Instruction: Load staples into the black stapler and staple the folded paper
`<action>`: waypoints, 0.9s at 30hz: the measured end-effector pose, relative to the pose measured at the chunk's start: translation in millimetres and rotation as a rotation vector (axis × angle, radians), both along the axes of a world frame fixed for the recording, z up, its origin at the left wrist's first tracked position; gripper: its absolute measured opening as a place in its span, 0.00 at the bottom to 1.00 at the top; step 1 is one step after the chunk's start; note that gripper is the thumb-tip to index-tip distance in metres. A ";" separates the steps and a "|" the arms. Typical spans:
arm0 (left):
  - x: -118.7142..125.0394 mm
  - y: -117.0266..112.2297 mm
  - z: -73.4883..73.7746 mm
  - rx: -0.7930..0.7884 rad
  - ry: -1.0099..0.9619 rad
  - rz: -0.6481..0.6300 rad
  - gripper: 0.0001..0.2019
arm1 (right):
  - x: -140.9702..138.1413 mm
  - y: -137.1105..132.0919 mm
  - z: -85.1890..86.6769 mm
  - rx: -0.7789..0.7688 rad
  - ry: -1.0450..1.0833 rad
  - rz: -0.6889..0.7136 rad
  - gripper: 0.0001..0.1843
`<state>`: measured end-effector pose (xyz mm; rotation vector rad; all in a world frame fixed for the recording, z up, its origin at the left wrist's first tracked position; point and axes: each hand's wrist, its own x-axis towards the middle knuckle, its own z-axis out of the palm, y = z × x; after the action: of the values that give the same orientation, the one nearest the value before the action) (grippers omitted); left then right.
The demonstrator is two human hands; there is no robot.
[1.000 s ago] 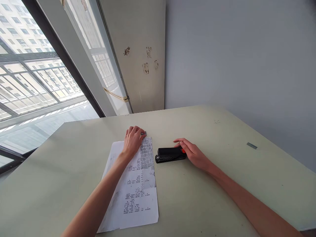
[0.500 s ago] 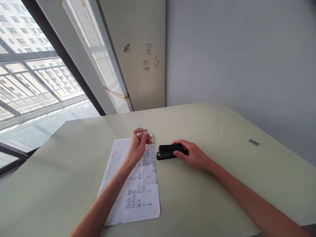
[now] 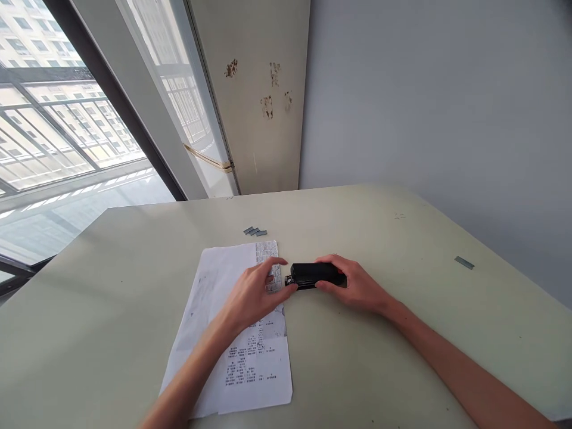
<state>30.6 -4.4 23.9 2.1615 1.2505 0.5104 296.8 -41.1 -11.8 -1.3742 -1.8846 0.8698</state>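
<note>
A black stapler [image 3: 313,273] lies on the table with its front end pointing left. My right hand [image 3: 351,281] is closed round its rear end, thumb on the near side and fingers on the far side. My left hand [image 3: 263,286] is at the stapler's front end with thumb and fingers spread apart; the thumb tip is at the near front corner. Beneath that hand lie printed sheets of paper [image 3: 259,390], partly covered by my left forearm. Several strips of staples [image 3: 254,231] rest just beyond the top edge of the paper.
Another staple strip [image 3: 465,263] lies far to the right on the pale table [image 3: 379,363]. Behind the table stand a grey wall [image 3: 424,101] and a fridge [image 3: 263,149] with worn patches. A large window [image 3: 53,119] is at the left.
My left hand has come from the staple strips toward me and right, to the stapler's front, and its fingers have spread. My right hand stays on the stapler. The view has shifted slightly.
</note>
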 end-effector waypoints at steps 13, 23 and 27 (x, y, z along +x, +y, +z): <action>-14.5 5.9 -10.5 0.131 0.105 -0.128 0.14 | 25.7 6.3 7.4 -0.133 0.050 -0.031 0.19; -21.0 9.5 6.3 -0.117 -0.069 0.001 0.21 | 31.7 6.6 9.2 -0.182 0.065 -0.056 0.21; -24.4 11.5 14.3 -0.511 -0.468 0.169 0.17 | 31.9 6.5 6.6 -0.186 0.072 -0.055 0.21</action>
<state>6.2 7.1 38.2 1.4194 1.1455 0.6396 328.7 -34.7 -5.3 -1.4769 -1.7389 1.0744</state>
